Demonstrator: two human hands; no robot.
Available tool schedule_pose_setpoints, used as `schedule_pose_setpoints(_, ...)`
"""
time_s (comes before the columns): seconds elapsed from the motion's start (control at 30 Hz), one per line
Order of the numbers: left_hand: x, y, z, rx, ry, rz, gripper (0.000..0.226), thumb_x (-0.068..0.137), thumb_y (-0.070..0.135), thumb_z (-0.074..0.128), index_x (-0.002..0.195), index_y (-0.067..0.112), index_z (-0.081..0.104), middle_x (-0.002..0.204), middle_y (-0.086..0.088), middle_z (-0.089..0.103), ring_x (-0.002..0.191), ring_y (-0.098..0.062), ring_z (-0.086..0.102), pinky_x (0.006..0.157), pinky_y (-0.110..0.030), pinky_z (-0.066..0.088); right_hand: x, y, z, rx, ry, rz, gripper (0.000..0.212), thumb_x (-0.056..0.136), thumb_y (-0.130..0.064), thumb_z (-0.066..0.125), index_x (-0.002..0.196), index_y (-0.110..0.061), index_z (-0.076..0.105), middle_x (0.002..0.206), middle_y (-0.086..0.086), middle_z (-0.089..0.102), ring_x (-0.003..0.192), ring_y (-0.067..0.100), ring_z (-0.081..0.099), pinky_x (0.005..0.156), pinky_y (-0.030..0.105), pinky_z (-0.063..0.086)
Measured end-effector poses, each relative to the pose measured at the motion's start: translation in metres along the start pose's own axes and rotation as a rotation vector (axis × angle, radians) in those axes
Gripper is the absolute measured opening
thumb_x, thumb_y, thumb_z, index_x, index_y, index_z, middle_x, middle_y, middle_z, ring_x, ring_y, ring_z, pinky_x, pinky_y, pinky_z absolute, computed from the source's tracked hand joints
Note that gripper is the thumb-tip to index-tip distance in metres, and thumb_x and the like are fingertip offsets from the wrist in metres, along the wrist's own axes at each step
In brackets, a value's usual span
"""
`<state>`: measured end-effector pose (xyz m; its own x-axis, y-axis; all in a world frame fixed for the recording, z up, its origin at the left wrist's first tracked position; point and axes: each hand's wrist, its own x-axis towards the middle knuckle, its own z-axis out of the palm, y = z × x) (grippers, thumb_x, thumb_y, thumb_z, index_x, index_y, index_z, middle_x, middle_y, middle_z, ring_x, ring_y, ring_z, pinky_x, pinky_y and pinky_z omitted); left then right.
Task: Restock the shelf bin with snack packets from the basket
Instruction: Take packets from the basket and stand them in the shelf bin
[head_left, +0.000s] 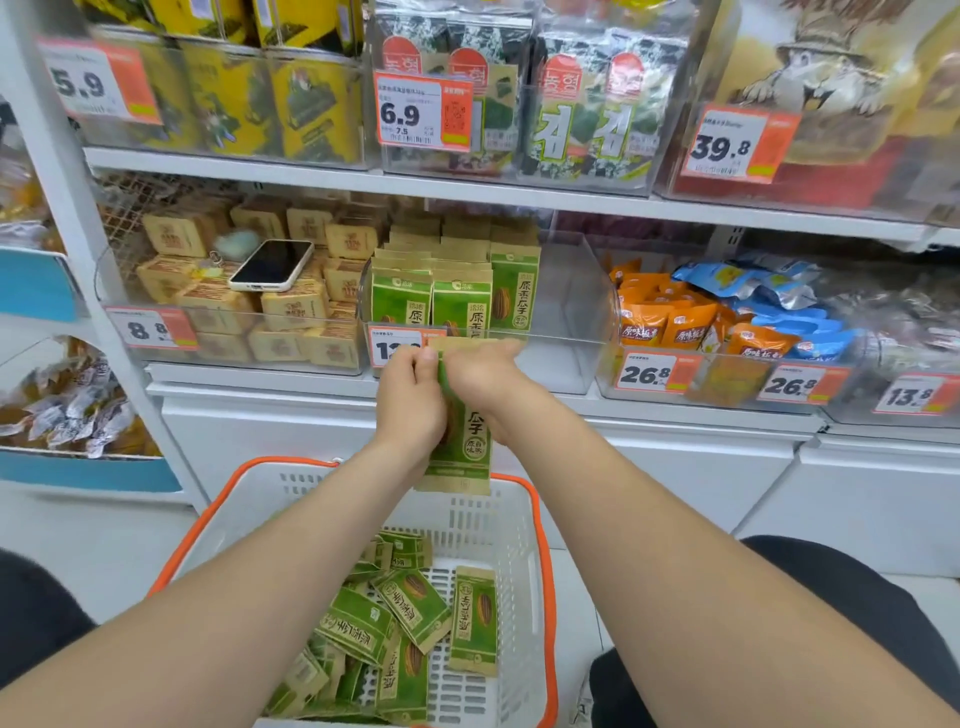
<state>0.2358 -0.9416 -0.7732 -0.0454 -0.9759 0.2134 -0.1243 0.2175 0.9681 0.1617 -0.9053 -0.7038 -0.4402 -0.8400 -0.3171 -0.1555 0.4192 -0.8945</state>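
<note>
Green-and-tan snack packet (470, 441) is up, held upright just in front of the clear shelf bin (584, 312). Left hand (410, 400) and right hand (488, 382) are close together, both clamped round its top. Matching rows (457, 306) stand in the bin's left half. A loose heap (410, 618) lies in the white basket (498, 525) below.

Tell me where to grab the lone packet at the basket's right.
Likely pinch the lone packet by its far sealed end, coming from above: it lies flat on the basket floor, that end clear, while the pile crowds its left edge.
</note>
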Motion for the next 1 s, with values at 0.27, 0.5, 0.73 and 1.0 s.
schedule_pose_setpoints(0.27,0.044,0.064,0.007,0.026,0.023,0.088,0.024,0.112,0.021,0.044,0.1,0.011,0.063,0.086,0.004,0.06,0.076,-0.008,0.053,0.067,-0.03,0.041,0.004,-0.035,-0.028,-0.097,0.138,-0.288,0.054,0.108,-0.035,0.046,0.145,-0.006,0.019,0.128,0.011,0.048,0.111,0.03,0.052,0.093,0.04,0.048)
schedule_pose_setpoints(0.5,0.092,0.09,0.008,0.636,-0.276,0.429,0.023,0.107,0.017,0.05,0.124,0.019,0.064,0.122,-0.004,0.061,0.117,-0.029,0.054,0.101,-0.046,0.046,0.038,-0.055,-0.084,-0.206,0.266,-0.539,0.021,0.108,-0.019,0.049,0.127,-0.015,0.042,0.113,0.005,0.062,0.108,0.029,0.06,0.096,0.044,0.049)
schedule_pose_setpoints(0.73,0.105,0.051,0.018,1.094,-0.278,0.691,0.067,0.103,0.039,0.05,0.16,0.011,0.029,0.167,-0.009,0.028,0.154,-0.033,0.023,0.122,-0.054,0.021,0.084,-0.051,-0.097,-0.245,0.306,-0.665,0.02,0.109,-0.02,0.047,0.128,-0.022,0.04,0.108,0.004,0.068,0.096,0.027,0.062,0.08,0.04,0.047)
schedule_pose_setpoints(1.0,0.127,0.035,0.044,1.249,-0.125,0.677,0.084,0.085,0.07,0.041,0.139,0.006,0.048,0.136,-0.016,0.056,0.126,-0.038,0.05,0.119,-0.059,0.027,0.139,-0.017,-0.081,-0.184,0.308,-0.518,0.018,0.106,-0.016,0.053,0.123,-0.02,0.048,0.11,0.0,0.068,0.101,0.021,0.061,0.079,0.026,0.038)
